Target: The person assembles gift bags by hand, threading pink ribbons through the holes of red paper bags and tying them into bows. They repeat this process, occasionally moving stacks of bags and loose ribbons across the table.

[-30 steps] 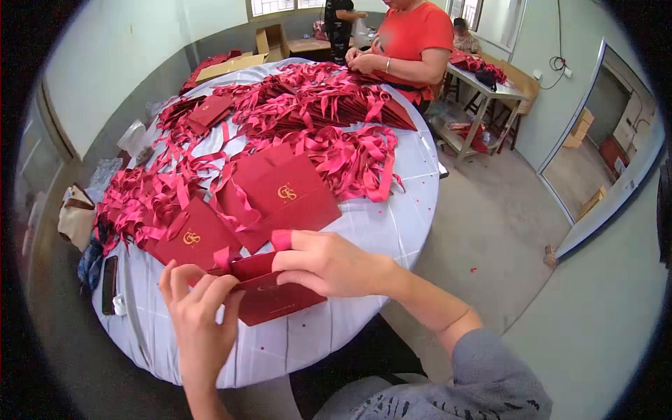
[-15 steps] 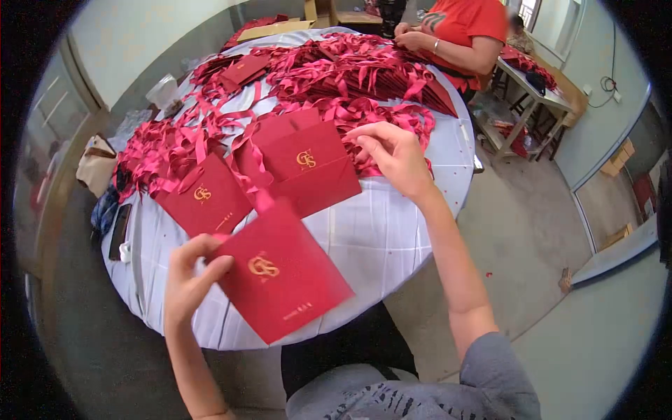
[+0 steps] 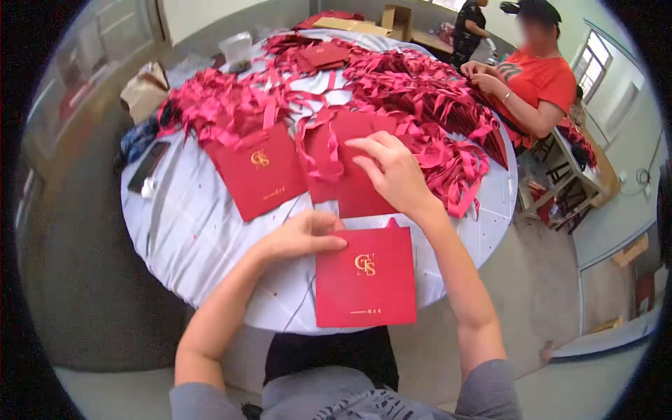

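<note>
Red bag (image 3: 365,276) overhangs the table's (image 3: 189,231) near edge, its top-left corner pinched in the left hand's (image 3: 297,236) grip. Leftward lies a second bag (image 3: 259,171), bare cloth between. Right hand (image 3: 392,171), fingers open, rests on a middle bag (image 3: 353,196); ribbons (image 3: 451,161) crowd beyond.

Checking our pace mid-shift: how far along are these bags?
Looks done: the near bag lies flat at the table edge. In hand: the left hand rests on its corner, and the right hand reaches onto the next bag, which has ribbon across it. Left: plenty, judging by the ribbon heaps and bags over the far half, where a co-worker is busy too.
</note>
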Demonstrator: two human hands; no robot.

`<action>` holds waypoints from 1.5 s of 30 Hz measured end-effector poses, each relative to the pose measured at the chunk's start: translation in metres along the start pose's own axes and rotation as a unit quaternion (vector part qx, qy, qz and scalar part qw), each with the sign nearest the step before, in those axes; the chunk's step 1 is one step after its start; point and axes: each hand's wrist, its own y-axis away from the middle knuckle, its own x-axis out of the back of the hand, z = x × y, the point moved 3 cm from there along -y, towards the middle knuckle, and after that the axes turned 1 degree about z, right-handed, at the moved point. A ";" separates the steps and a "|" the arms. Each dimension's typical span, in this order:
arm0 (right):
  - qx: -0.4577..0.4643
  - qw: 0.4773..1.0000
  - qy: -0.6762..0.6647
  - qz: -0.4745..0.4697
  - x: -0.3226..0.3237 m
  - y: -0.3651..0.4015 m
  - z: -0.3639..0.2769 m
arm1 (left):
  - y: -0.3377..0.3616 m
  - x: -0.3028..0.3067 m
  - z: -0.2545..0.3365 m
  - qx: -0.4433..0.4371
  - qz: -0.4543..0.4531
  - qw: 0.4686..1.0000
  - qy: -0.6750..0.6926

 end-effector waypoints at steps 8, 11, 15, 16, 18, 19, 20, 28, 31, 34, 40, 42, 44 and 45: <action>-0.146 0.979 0.130 -0.059 -0.053 -0.027 0.019 | 0.000 0.006 -0.005 -0.034 0.001 0.999 -0.029; -0.169 0.980 0.082 -0.067 -0.062 -0.028 0.034 | 0.001 0.006 -0.002 -0.074 0.005 0.997 -0.031; -0.223 0.966 0.091 -0.093 -0.066 -0.025 0.028 | -0.001 0.007 -0.008 -0.066 0.002 0.997 -0.040; -0.222 0.965 0.117 -0.081 -0.065 -0.028 0.022 | 0.000 0.005 -0.006 -0.075 0.007 0.996 -0.041; -0.225 0.959 0.139 -0.104 -0.067 -0.030 0.015 | 0.001 0.006 -0.002 -0.082 0.012 0.994 -0.073; -0.229 0.952 0.148 -0.140 -0.069 -0.031 0.013 | 0.002 0.007 -0.002 -0.085 0.012 0.993 -0.076; -0.227 0.952 0.150 -0.137 -0.070 -0.032 0.012 | 0.002 0.007 -0.001 -0.082 0.011 0.993 -0.079; -0.231 0.966 0.063 -0.092 -0.060 -0.025 0.023 | -0.001 0.007 -0.007 -0.093 -0.006 0.994 -0.054; -0.226 0.974 0.001 -0.033 -0.046 -0.022 0.021 | 0.003 0.005 -0.001 -0.079 -0.010 0.996 -0.038; -0.225 0.972 0.050 -0.036 -0.051 -0.022 0.011 | 0.001 0.005 -0.003 -0.087 -0.007 0.994 -0.058; -0.167 0.967 0.165 -0.097 -0.075 -0.025 0.005 | 0.000 0.006 -0.003 -0.102 0.009 0.992 -0.072; -0.184 0.968 0.141 -0.097 -0.074 -0.025 0.009 | 0.002 0.005 -0.002 -0.102 0.013 0.991 -0.084; -0.214 0.971 0.078 -0.073 -0.069 -0.027 0.014 | 0.003 0.005 -0.002 -0.097 0.009 0.993 -0.072; -0.187 0.981 0.034 -0.035 -0.067 -0.028 0.016 | 0.002 0.005 -0.002 -0.093 0.007 0.994 -0.062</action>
